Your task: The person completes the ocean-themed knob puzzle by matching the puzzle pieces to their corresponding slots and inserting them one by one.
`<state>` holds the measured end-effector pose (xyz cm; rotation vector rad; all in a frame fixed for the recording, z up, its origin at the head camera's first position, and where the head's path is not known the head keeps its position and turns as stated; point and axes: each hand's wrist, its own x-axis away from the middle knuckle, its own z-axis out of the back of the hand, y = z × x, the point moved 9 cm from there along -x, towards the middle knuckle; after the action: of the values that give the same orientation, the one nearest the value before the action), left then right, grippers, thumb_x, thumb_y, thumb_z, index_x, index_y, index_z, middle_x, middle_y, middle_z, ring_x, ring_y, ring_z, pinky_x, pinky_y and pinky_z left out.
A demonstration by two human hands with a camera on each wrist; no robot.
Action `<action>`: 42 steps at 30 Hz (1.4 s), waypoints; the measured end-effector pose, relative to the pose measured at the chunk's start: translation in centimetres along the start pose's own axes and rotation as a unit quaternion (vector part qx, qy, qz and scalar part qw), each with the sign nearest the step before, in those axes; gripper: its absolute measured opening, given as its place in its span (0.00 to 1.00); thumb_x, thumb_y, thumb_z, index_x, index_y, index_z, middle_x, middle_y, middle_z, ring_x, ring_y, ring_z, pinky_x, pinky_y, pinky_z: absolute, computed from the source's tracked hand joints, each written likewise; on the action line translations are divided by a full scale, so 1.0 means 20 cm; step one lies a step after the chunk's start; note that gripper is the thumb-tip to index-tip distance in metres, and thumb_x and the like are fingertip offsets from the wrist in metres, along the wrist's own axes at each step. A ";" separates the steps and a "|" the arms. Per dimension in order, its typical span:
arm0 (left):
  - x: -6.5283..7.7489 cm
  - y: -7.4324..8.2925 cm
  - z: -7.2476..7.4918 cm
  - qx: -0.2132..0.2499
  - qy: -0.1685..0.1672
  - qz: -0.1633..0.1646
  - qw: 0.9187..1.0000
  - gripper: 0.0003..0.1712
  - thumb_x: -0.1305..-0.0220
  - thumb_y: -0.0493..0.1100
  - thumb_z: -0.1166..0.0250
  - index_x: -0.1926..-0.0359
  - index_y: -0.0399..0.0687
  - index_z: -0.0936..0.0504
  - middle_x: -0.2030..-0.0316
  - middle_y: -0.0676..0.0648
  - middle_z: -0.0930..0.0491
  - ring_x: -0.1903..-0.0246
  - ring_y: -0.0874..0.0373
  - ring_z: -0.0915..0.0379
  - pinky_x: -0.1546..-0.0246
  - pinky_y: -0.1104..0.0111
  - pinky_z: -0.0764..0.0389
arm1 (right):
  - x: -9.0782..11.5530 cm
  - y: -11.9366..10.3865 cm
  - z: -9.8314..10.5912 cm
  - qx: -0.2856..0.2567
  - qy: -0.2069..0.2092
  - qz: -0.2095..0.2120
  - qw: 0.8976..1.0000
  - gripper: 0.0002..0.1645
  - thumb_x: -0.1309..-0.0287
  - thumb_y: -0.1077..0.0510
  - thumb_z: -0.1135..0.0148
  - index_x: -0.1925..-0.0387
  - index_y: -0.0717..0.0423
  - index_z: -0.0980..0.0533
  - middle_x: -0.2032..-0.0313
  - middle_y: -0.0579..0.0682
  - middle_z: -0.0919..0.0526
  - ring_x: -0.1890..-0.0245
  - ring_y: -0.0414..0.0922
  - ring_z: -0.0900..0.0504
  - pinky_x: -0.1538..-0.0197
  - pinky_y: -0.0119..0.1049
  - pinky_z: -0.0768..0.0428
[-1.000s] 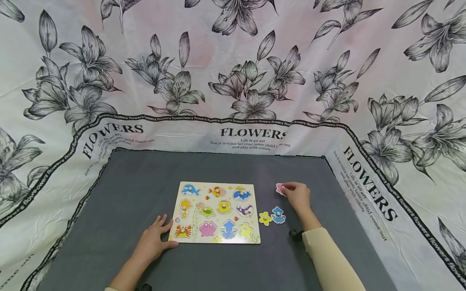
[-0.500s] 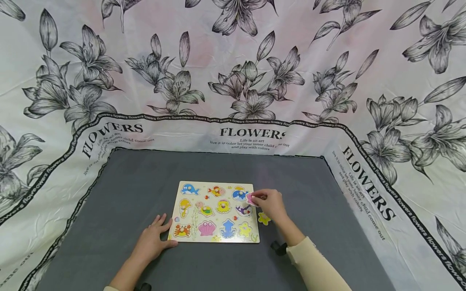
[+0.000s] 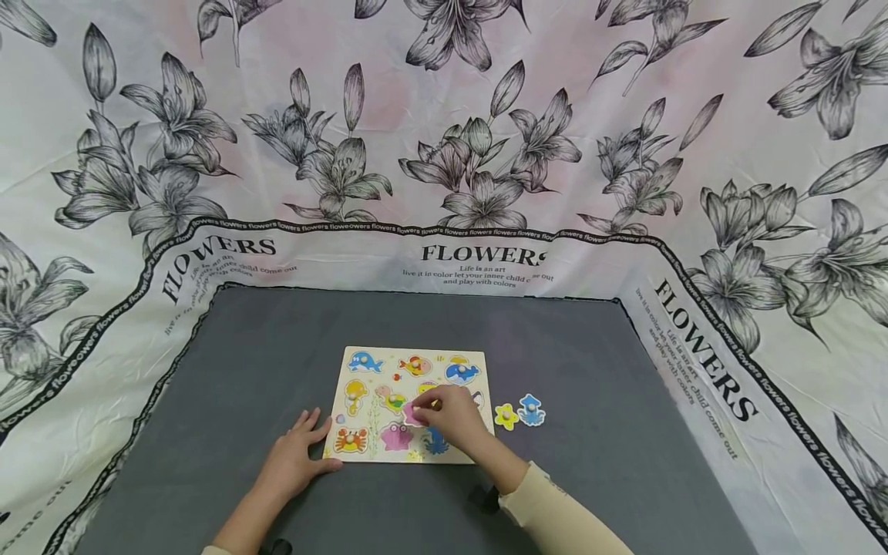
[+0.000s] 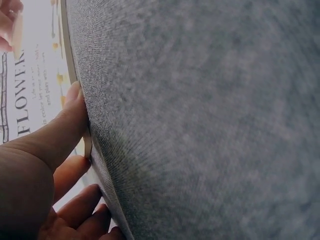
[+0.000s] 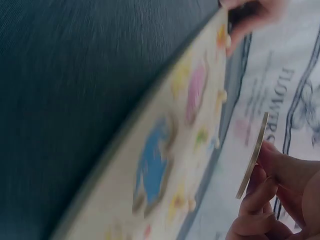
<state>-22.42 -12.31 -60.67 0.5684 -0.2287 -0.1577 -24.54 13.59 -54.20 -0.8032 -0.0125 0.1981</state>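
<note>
A wooden peg puzzle board point(image 3: 378, 457) with sea-animal pictures lies on the grey cloth. My left hand point(image 3: 291, 456) rests at its near left corner, thumb point(image 4: 67, 122) straight along the front edge and fingers at the left side. Over the board, my right hand point(image 3: 454, 420) pinches a pink puzzle piece point(image 3: 409, 416), seen edge-on as a thin piece point(image 5: 253, 157) in the right wrist view. Just below and left of that piece is the pink shell-shaped recess point(image 3: 395, 437). The hand partly hides the blue recess point(image 3: 436, 442) and the board's right side.
A yellow star piece point(image 3: 506, 417) and a blue octopus-like piece point(image 3: 531, 410) lie on the cloth right of the board. A crab piece point(image 3: 350, 440) and several other knobbed pieces sit in the board. Flower-printed fabric point(image 3: 472, 154) rises behind.
My right hand has carried the pink piece leftward, from the cloth at the right to over the board's middle. My left hand has stayed at the board's corner.
</note>
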 end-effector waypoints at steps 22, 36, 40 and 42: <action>0.00 0.00 -0.01 0.003 0.003 0.002 1.000 0.53 0.53 0.59 0.21 0.29 0.42 0.30 0.24 0.35 0.43 0.24 0.35 0.53 0.32 0.34 0.41 | 0.00 -0.03 -0.32 0.069 -0.072 -0.001 0.995 0.05 0.42 0.54 0.26 0.65 0.48 0.11 0.75 0.37 0.17 0.76 0.34 0.27 0.71 0.27 0.27; 0.02 0.00 -0.02 0.003 0.001 0.008 1.000 0.53 0.54 0.58 0.21 0.29 0.42 0.30 0.24 0.35 0.43 0.23 0.35 0.53 0.32 0.34 0.42 | 0.01 0.00 -0.30 0.024 -0.104 0.027 0.994 0.07 0.42 0.56 0.26 0.60 0.50 0.12 0.71 0.39 0.18 0.74 0.34 0.26 0.71 0.27 0.25; 0.01 0.00 -0.02 0.002 0.004 0.005 1.000 0.54 0.54 0.58 0.21 0.29 0.43 0.30 0.24 0.35 0.43 0.23 0.35 0.53 0.32 0.34 0.41 | 0.03 0.01 -0.18 0.001 -0.076 0.023 0.997 0.11 0.42 0.57 0.27 0.56 0.53 0.13 0.63 0.44 0.15 0.72 0.36 0.24 0.71 0.28 0.24; 0.02 -0.01 -0.02 0.006 0.006 0.003 1.000 0.54 0.54 0.59 0.21 0.29 0.42 0.30 0.24 0.35 0.43 0.23 0.35 0.53 0.32 0.34 0.41 | 0.04 0.01 -0.11 -0.002 -0.058 0.022 0.998 0.11 0.41 0.58 0.27 0.56 0.54 0.13 0.61 0.47 0.14 0.70 0.37 0.23 0.71 0.29 0.23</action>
<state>-22.02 -12.31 -61.00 0.5794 -0.2194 -0.1464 -23.66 12.36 -55.95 -0.7961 -0.1053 0.2854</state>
